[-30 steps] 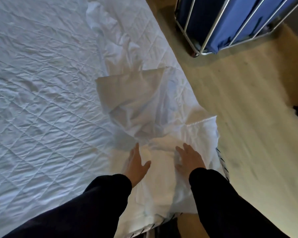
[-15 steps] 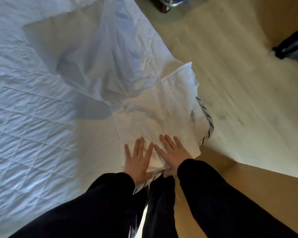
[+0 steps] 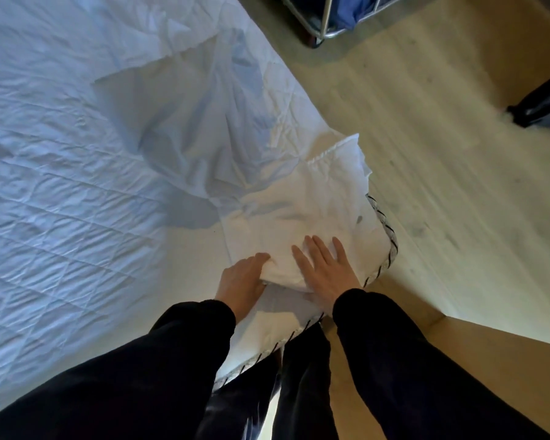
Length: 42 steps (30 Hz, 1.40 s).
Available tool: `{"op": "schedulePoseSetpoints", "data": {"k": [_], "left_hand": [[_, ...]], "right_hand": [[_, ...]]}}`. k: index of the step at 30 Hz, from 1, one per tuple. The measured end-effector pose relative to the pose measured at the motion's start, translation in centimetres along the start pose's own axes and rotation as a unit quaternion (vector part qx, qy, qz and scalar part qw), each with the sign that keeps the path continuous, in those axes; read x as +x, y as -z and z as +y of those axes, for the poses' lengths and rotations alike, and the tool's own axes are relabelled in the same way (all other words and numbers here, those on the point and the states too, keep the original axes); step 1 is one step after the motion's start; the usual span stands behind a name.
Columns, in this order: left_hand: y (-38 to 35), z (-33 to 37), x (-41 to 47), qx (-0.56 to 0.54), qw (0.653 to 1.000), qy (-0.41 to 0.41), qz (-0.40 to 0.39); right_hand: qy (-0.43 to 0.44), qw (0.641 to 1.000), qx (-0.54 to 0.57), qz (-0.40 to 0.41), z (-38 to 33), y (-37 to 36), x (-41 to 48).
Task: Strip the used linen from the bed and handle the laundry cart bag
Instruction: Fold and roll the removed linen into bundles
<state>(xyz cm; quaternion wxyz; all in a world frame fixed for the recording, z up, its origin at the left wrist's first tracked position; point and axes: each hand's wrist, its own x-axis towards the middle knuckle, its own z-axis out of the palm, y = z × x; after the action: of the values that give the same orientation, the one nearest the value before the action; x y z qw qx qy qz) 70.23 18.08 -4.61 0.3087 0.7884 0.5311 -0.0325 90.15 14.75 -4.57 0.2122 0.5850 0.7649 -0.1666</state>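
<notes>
Sheet x1 | left hand grips it | right hand flat

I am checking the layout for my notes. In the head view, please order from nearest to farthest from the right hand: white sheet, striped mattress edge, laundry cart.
1. white sheet: under the right hand, touching it.
2. striped mattress edge: just right of the hand, at the bed corner.
3. laundry cart: far ahead on the floor, at the top.
</notes>
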Motion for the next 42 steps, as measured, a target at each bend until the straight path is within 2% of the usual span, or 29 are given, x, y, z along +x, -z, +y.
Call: {"op": "schedulePoseSetpoints", "data": {"k": [5,7,12,15,18,22,28,33,42], "left_hand": [[6.0,0.8,0.2,-0.056,0.996,0.005,0.07],[8.3,1.4,-0.3,-0.076,0.993,0.023,0.092],[12.5,3.1,-3.5,-0.118,0.987,0.067,0.09],[14.0,3.6,-5.4,-0.13,0.987,0.083,0.042],[14.5,3.1,-6.0,-0.124,0.989,0.075,-0.018],[14.0,1.9,-5.8,-0.128,0.986,0.066,-0.089],[9.6,2.3,-5.3,-0.1,0.983,0.053,-0.144],[8.7,1.9,-5.0,-0.088,0.988,0.065,-0.105],[11.3,-0.8,-3.0,-0.129,0.979,0.116,0.107]], "right_hand": [[0.003,0.985,0.013,0.173,0.1,4.1,1.7],[0.013,0.978,0.026,0.205,0.1,7.7,1.9],[0.066,0.994,0.026,0.082,-0.4,15.8,-0.2],[0.096,0.994,0.021,0.057,-0.8,17.9,-1.3],[0.13,0.991,0.011,0.029,-1.4,18.2,-1.4],[0.127,0.992,-0.004,-0.007,-2.3,17.2,-0.9],[0.104,0.985,-0.033,-0.136,-2.3,15.2,-0.4],[0.087,0.985,-0.009,-0.146,-2.1,15.1,0.2],[0.061,0.996,-0.062,-0.007,-4.0,16.6,3.3]]}}
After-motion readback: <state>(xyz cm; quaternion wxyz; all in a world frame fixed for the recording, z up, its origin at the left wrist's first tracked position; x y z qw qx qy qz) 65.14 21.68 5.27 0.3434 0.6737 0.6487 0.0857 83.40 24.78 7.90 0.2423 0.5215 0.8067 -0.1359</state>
